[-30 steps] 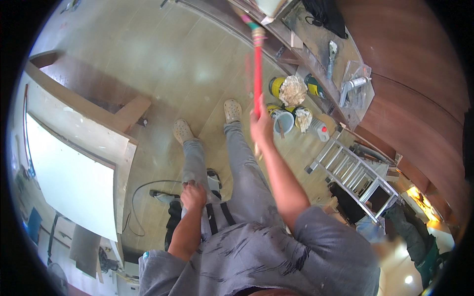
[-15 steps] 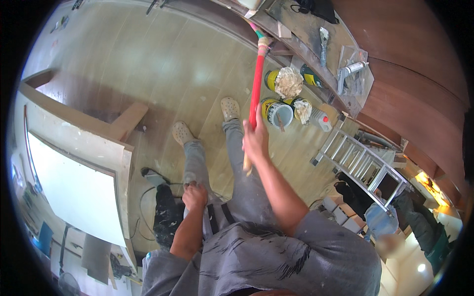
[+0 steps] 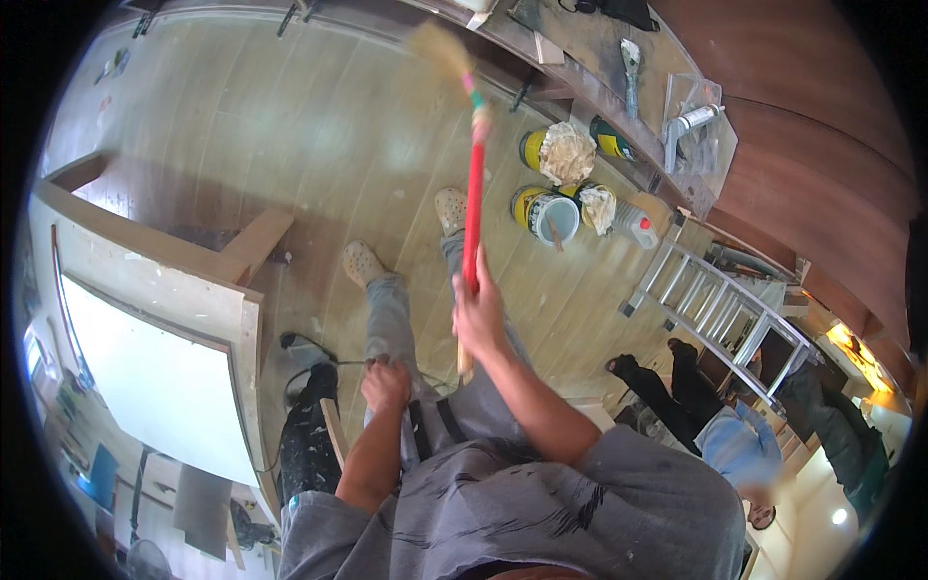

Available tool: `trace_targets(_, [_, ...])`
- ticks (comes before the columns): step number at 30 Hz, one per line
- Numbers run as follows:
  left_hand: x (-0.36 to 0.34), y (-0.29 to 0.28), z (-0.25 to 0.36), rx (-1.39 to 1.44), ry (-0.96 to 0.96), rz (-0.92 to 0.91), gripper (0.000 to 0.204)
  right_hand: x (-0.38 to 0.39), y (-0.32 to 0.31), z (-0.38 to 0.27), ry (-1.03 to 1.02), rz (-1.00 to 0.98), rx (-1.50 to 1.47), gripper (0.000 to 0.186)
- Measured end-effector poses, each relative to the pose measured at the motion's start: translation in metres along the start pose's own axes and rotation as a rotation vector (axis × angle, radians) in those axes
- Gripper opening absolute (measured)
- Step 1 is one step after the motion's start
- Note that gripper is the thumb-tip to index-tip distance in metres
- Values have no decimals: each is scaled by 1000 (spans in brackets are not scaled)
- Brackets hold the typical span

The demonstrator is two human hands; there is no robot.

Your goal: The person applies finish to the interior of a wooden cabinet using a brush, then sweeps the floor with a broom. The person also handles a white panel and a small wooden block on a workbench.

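Note:
A broom (image 3: 475,198) with a red handle stretches away from me over the floor. Green and pink bands sit near its head, and its straw-coloured bristles are smeared by motion at the top. My right hand (image 3: 478,314) is wrapped round the lower part of the handle, and the pale wooden end sticks out below my fist. Close to my left thigh, my left hand (image 3: 386,384) is closed with the fingers curled in; what they hold, if anything, is hidden.
Paint buckets (image 3: 551,215), some topped with crumpled paper, stand to the right beside a clear jug (image 3: 633,226). Beyond them are an aluminium ladder (image 3: 710,300) and another person (image 3: 730,440). A workbench (image 3: 706,174) holds a caulking gun (image 3: 688,124) and a brush (image 3: 630,77). A wooden-framed panel (image 3: 145,372) stands left.
The broom has swung left, away from the bench edge, and its bristles now show over the floor. My right hand moved left and slightly down with it. The other person has shifted.

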State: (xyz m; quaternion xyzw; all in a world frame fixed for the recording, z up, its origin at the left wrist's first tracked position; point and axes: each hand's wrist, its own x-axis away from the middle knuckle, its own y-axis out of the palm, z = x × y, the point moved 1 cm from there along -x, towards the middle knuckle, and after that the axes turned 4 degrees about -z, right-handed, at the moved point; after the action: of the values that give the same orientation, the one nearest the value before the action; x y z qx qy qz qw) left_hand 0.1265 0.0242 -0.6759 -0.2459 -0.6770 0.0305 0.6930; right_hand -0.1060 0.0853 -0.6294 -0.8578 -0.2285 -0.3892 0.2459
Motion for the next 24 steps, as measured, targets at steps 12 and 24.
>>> trace_targets(12, [0, 0, -6, 9, 22, -9, 45, -154, -4, -23, 13, 134, -294, 60])
trace_targets(24, [-3, 0, -15, -12, 11, -16, 44, -141, 1, -57, -79, 205, 34, 67])
